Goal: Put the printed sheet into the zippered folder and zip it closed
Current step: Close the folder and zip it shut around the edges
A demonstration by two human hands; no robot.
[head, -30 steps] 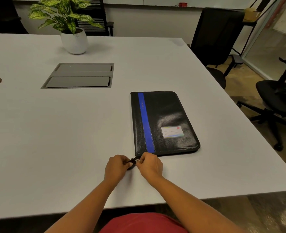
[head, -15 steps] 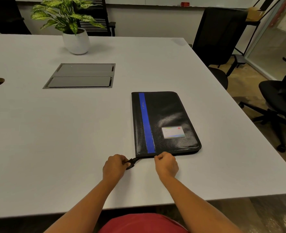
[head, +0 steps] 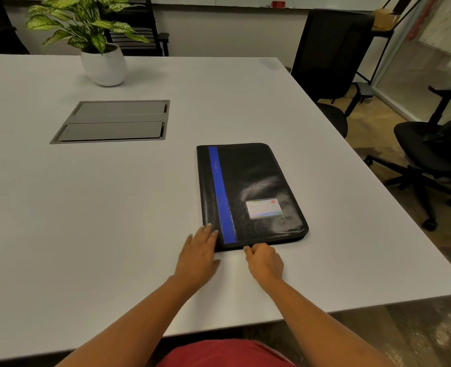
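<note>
Zippered folder (head: 248, 192), lower centre: left hand (head: 198, 250) flat, pinning corner; right hand (head: 264, 260) curled, apparently pinching zip pull; draw steadily rightward.

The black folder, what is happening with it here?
A person works on the zippered folder, which lies flat on the table. The left hand rests straight fingers on its near left corner. The right hand is curled at its near edge; whether it pinches anything is hidden. No sheet shows.
</note>
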